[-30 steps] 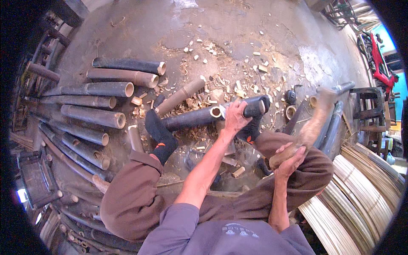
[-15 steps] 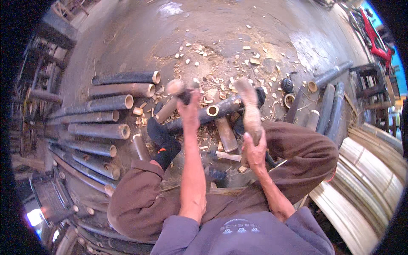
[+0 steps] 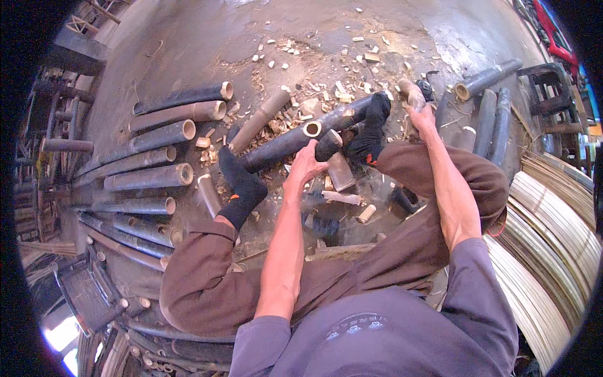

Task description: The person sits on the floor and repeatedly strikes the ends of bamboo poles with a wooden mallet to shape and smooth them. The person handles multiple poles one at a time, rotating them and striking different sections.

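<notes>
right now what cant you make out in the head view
In the head view:
Left hand: partly hidden by the dark cylinder it grips.
Wooden club: grip covered by the right hand.
Pale-rimmed bamboo opening: inside too dark.
Red object, upper right: cut off by the picture's edge.

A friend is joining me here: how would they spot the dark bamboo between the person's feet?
Find the person's brown-trousered legs, then follow them to the two dark-socked feet. Between those, just beyond the left hand, a bamboo tube slants away to the right. Unlike the brown bamboo pieces beside it, it is blackish, with a pale-ringed round opening.
</notes>
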Demonstrator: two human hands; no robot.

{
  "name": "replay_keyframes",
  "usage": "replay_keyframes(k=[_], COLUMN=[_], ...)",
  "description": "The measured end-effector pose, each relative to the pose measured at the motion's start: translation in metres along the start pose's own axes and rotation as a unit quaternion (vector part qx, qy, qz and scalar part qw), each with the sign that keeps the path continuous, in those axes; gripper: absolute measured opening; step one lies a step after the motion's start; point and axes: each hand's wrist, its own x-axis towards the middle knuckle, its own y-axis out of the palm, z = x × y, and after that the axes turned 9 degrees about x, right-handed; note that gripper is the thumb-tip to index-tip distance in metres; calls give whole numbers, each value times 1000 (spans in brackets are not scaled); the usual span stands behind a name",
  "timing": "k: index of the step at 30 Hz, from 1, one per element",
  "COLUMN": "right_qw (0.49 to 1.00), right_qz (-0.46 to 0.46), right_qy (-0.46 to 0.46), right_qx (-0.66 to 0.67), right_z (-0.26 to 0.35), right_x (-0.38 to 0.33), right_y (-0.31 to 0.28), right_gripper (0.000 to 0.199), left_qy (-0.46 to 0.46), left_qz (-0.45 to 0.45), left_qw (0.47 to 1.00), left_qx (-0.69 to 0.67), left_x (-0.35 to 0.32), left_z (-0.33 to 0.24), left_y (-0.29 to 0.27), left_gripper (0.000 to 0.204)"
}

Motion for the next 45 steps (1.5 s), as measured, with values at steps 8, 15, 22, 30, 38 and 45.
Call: replay_keyframes(k=[8,15,22,30,38,45], right_qw=[838,781,654,848,768,773], right_qz=[316,393,556,485,358,313], right_qy=[-436,-454,-444,-173,98,152], right_qx=[89,-172,-257,128,523,530], right_z=[14,-31,4,68,107,62], right_x=[-182,-335,-312,-236,-249,-248], right_y=[60,147,62,-53,-1,104], right_gripper=[8,40,28,65,56,63], left_qy=[-102,-152,-147,-181,-159,-163], left_qz=[25,20,86,310,34,157], left_qw=[993,982,981,913,987,923], left_qx=[47,115,92,193,12,-312], left_x=[-11,-24,-69,-94,-7,-4], left_z=[11,25,53,67,18,-46], left_y=[-27,-23,-11,28,-37,-31], left_gripper=[71,82,57,51,55,80])
